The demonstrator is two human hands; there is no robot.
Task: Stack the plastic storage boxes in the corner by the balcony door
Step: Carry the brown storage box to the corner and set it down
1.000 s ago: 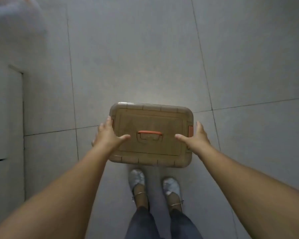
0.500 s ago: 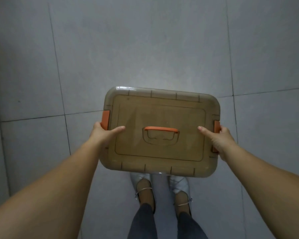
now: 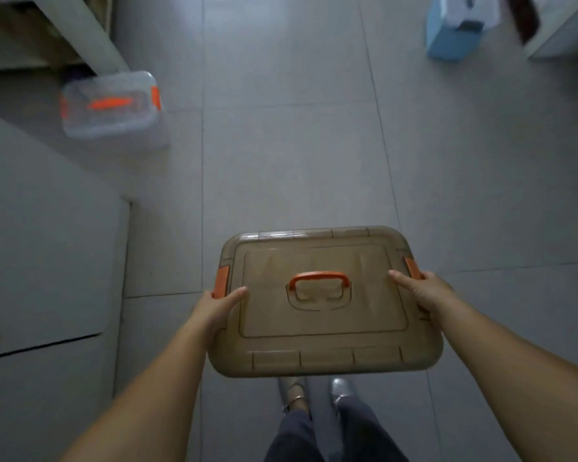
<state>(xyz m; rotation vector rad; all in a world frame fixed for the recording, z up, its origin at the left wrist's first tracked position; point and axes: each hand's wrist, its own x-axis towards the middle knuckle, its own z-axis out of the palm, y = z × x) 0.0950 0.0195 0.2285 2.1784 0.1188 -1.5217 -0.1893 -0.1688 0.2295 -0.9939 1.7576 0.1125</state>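
I carry a brown translucent storage box (image 3: 324,328) with an orange lid handle and orange side clips, held level above the tiled floor in front of my feet. My left hand (image 3: 216,310) grips its left side below the orange clip, thumb on the lid. My right hand (image 3: 426,291) grips the right side by the other clip, thumb on the lid. A clear storage box (image 3: 112,106) with an orange handle and clips sits on the floor at the upper left, blurred, next to a white post.
A white cabinet or door panel (image 3: 47,261) runs along the left edge. A white slanted post (image 3: 87,31) and shelving stand at the top left. A light blue box (image 3: 457,28) and a white furniture corner (image 3: 561,31) sit at the top right. Grey tiles lie between.
The view has lifted forward, bringing the clear box, blue box and furniture into sight. The brown box stays held in both hands, now lower in the frame.
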